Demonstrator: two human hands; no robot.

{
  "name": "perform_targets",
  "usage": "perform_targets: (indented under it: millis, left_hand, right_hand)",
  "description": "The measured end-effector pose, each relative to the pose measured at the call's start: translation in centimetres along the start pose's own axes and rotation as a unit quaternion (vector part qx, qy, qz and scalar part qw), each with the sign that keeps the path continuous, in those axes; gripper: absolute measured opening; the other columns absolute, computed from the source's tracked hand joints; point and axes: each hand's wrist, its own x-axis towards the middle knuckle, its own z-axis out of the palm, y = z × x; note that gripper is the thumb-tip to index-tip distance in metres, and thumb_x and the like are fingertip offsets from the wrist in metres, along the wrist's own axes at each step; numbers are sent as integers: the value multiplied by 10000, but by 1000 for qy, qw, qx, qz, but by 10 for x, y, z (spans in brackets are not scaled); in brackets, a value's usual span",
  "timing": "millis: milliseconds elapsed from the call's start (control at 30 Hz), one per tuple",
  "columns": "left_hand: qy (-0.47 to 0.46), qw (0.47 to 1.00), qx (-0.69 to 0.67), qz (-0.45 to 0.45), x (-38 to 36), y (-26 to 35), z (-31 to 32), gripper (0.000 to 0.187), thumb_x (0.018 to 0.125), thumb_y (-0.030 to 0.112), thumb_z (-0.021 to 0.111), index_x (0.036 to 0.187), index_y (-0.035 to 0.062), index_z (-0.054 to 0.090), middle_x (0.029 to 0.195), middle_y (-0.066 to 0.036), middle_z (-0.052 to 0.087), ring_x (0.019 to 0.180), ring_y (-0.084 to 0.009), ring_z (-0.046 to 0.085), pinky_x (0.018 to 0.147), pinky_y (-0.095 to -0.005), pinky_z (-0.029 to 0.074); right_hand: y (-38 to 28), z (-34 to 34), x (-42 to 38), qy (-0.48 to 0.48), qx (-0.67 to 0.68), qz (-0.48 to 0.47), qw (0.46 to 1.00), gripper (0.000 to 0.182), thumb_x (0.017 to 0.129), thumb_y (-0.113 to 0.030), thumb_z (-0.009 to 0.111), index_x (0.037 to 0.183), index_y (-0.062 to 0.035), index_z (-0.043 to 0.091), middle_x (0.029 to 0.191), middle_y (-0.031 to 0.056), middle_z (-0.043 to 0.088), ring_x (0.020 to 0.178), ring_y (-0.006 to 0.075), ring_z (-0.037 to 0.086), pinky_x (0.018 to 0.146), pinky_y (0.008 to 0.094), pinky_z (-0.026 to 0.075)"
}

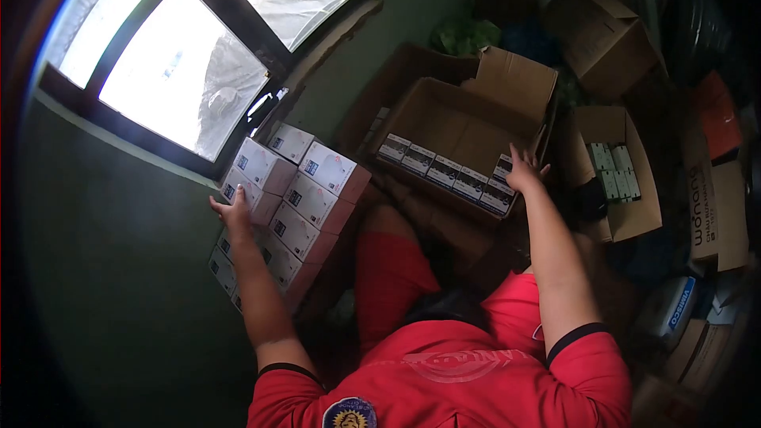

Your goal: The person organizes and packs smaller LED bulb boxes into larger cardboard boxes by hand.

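My left hand (232, 212) rests against a white box (252, 200) on the stack at the left, its fingers apart and not wrapped round it. More white boxes (304, 236) with dark blue labels are piled beside and below it. My right hand (523, 172) is over the right end of a large open carton (456, 107), its fingers spread. Close to its fingertips stands a small box (502, 166) with a black-and-white label. A row of similar small boxes (444, 172) lines the near side of the carton. My right palm hides part of that corner.
A window (186, 71) is at the upper left, above the white stack. To the right, an open carton (634, 222) holds several pale green boxes (614, 170). Other cartons (610, 43) stand behind it, and a printed carton (717, 214) leans at the far right.
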Motion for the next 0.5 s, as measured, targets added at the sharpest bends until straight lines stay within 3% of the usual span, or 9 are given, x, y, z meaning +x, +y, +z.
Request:
perform_targets:
  millis: [67,167,267,367,500]
  left_hand:
    - [-3,996,-25,81,6,-28,7,1081,900,491,746,1591,26,57,1591,-314,216,1467,-438,303,1188,-452,316]
    - [23,995,10,93,-10,-27,3,1180,860,561,763,1580,-28,38,1624,-307,159,1498,-414,253,1214,-437,265]
    - [22,992,-26,122,-37,-15,1,1214,842,584,772,1587,-27,34,1628,-295,164,1502,-394,253,1220,-439,253]
    - [-5,993,-72,92,-46,-19,1,1231,833,556,796,1596,-31,28,1627,-272,202,1492,-360,289,1207,-422,286]
    - [-68,979,-163,96,-48,-30,2,1233,833,509,816,1603,-28,18,1647,-216,214,1486,-333,308,1209,-407,296]
  right_hand:
    - [-3,-9,-7,33,40,1,999,963,834,-150,668,1632,-312,155,1677,115,237,1554,294,207,1234,631,101]
    - [35,41,64,131,213,-176,952,860,853,-195,681,1603,-211,261,1635,163,309,1503,345,309,1222,497,274]
    - [29,30,56,193,272,-190,923,737,878,-217,668,1542,-116,363,1586,204,374,1450,384,380,1176,417,361]
    - [28,25,53,234,305,-182,905,646,902,-220,646,1498,-92,432,1552,196,422,1446,363,392,1181,437,353]
    - [31,23,55,242,354,-156,890,629,928,-254,636,1507,-122,429,1580,176,396,1467,336,370,1199,434,329]
